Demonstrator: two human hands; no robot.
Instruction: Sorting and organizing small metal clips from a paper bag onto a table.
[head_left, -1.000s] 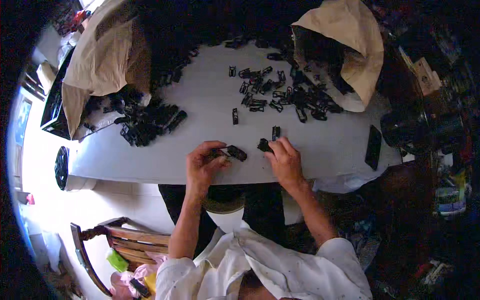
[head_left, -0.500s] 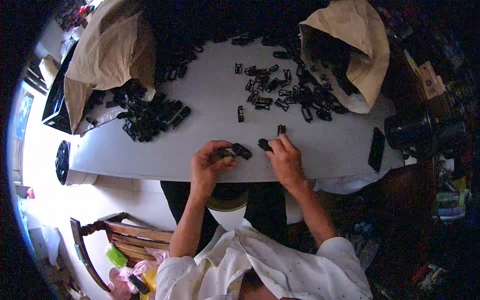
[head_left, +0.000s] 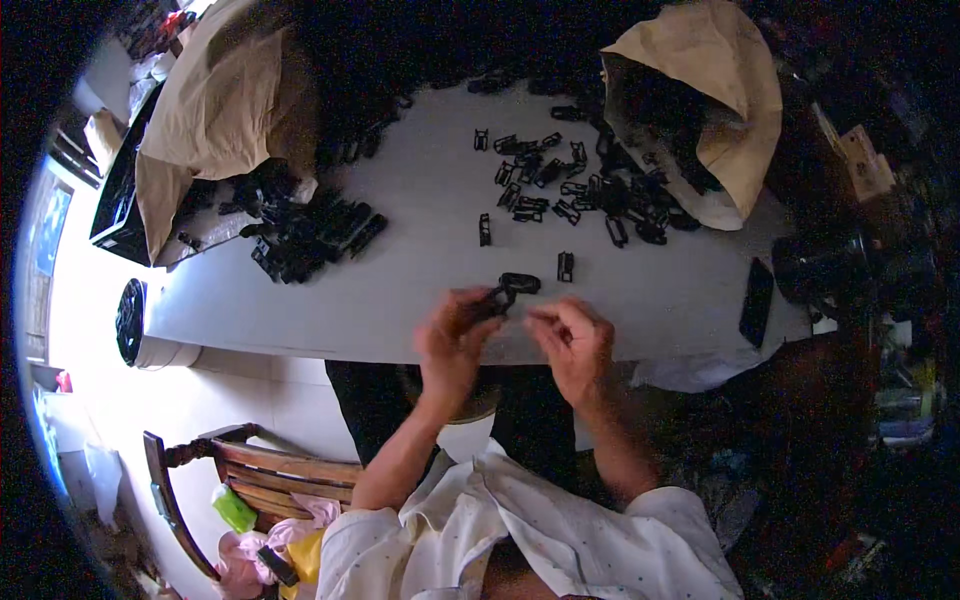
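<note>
My left hand is closed round a dark black plastic part, which sticks out past the fingertips. Touching or just beyond its end is another small black plastic piece; whether the two are joined I cannot tell. Close by on the right, my right hand has thumb and fingers drawn together in a pinch. Blur hides whether anything small sits between them. A single black clip-like piece lies on the grey table beyond the right hand, and a similar piece lies farther off.
Loose black pieces spread before an open brown paper bag at the right. Another brown bag stands at the left, behind a black heap. A flat black object lies near the right edge. A wooden chair stands lower left.
My left hand has moved right with the black part, toward my right hand. The right hand has come away from the single clip-like piece and the black piece it was at.
</note>
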